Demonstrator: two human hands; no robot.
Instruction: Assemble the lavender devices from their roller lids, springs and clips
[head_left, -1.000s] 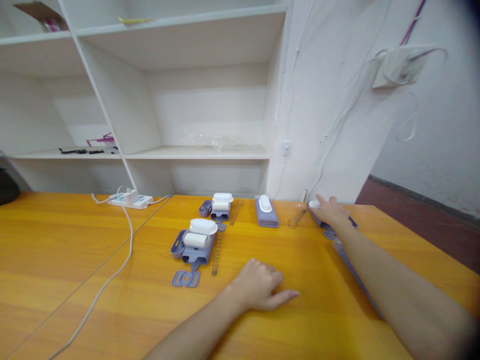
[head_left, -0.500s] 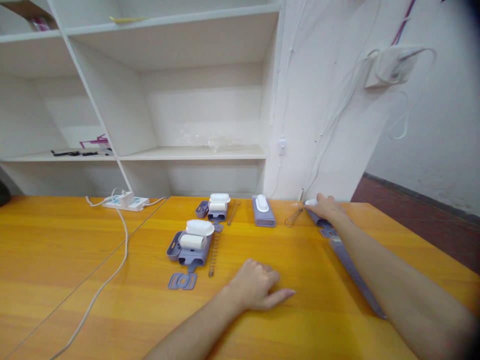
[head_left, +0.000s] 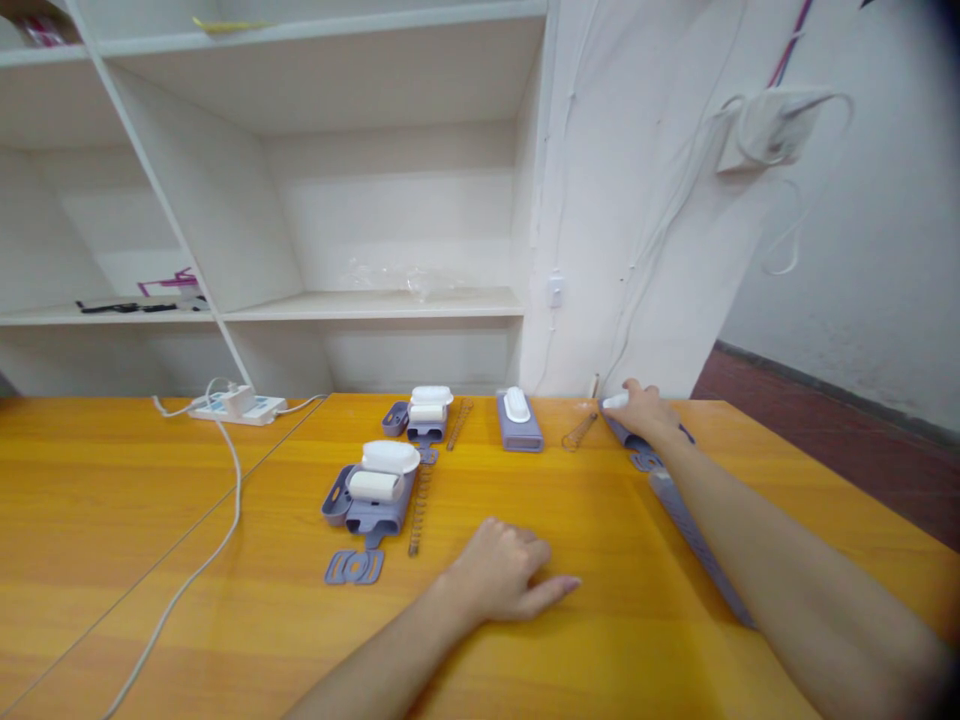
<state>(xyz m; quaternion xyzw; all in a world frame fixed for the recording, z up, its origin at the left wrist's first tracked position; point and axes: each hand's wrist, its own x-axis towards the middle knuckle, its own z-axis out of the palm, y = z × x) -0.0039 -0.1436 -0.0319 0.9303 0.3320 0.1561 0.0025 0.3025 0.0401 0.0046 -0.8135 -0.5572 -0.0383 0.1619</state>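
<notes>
My left hand (head_left: 506, 572) rests on the tabletop with its thumb stretched out to the right and its other fingers loosely curled; nothing shows in it. At the far right, my right hand (head_left: 645, 408) reaches over a purple plastic housing (head_left: 624, 435), its fingers closed about a white oval part (head_left: 616, 401). The hand covers much of both. Just in front lies a flat purple slotted piece (head_left: 646, 460). A long purple part (head_left: 705, 550) lies partly under my right forearm. To the left of the hand is a coiled metal spring (head_left: 579, 433).
Left of centre lie a purple housing (head_left: 379, 515) with white parts, a slotted plate (head_left: 354, 567) and a long spring (head_left: 418, 512). Behind are a similar set (head_left: 427, 425) and a purple case (head_left: 520, 432) with a white top. A power strip (head_left: 238, 406) trails a cable.
The whole view has shifted slightly, so things sit a little further left. My right hand stays at the far-right housing, and my left hand still rests on the table.
</notes>
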